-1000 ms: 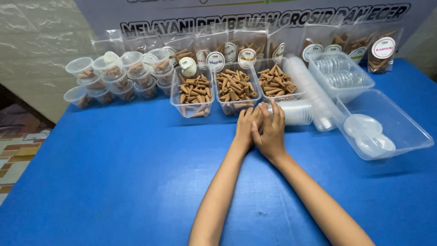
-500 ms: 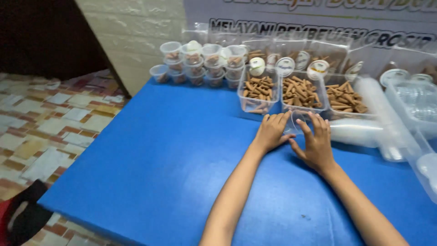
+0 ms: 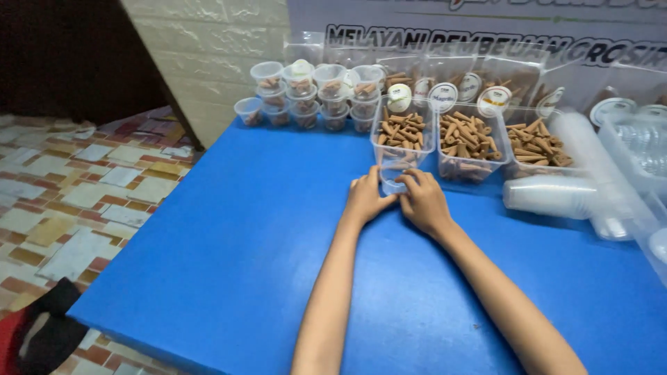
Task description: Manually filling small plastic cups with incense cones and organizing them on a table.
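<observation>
Three clear tubs stand in a row near the back edge of the blue bench (image 3: 229, 250). Each is full of little brown cone-shaped sticks: the left tub (image 3: 403, 135), the middle tub (image 3: 470, 142) and the right tub (image 3: 533, 147).

Just in front of the left tub sits a small clear cup (image 3: 391, 178). Both hands meet at it. The left hand (image 3: 368, 198) touches its left side and the right hand (image 3: 424, 201) touches its right side. The fingers of both hands curl in around the cup and press on it. The cup looks empty, but it is see-through and partly hidden by the fingers, so that is hard to tell.

At the back left corner is a pile of small round cups with lids (image 3: 313, 94), stacked in two layers, with brown bits inside.

A long stack of clear cups (image 3: 549, 196) lies on its side to the right of the hands. More clear boxes (image 3: 636, 146) sit by the right edge, cut off by the picture's side. Packets behind the tubs are too blurry to make out.
</observation>
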